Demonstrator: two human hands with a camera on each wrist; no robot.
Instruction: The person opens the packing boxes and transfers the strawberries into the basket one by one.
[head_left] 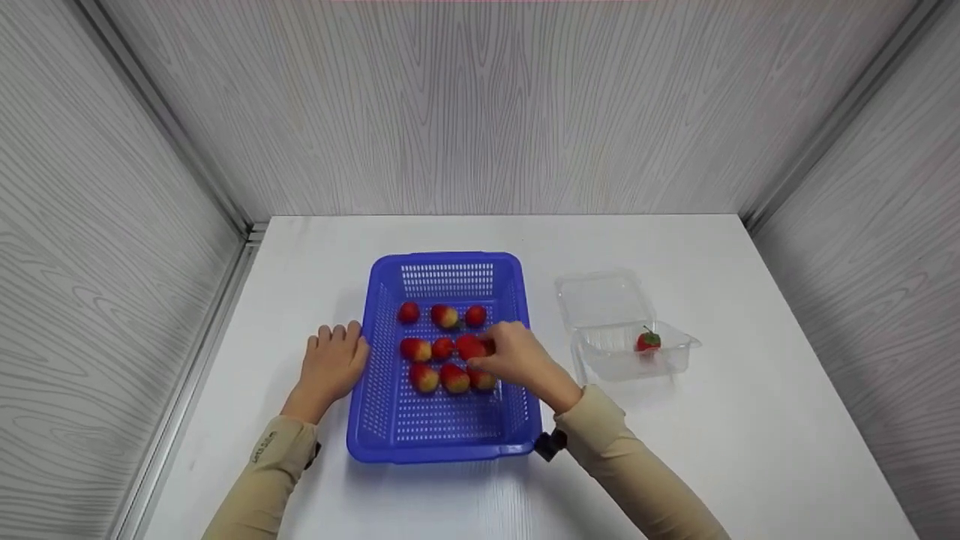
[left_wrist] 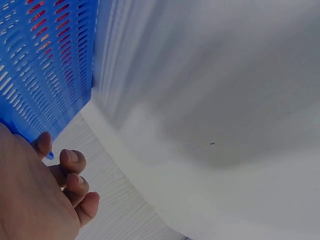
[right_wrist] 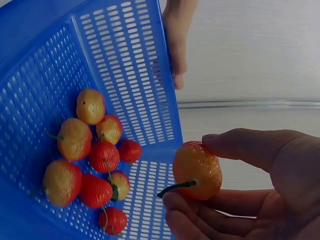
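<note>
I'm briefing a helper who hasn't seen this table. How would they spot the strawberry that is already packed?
Start at the blue basket in the middle of the white table, then look to its right for the clear clamshell box with its lid open. The packed strawberry lies alone in that box, red with a green stem, while all the other strawberries sit in the basket.

strawberries (head_left: 442, 349): 11 | basket (head_left: 390, 427): 1 | clamshell box (head_left: 600, 300): 1
</note>
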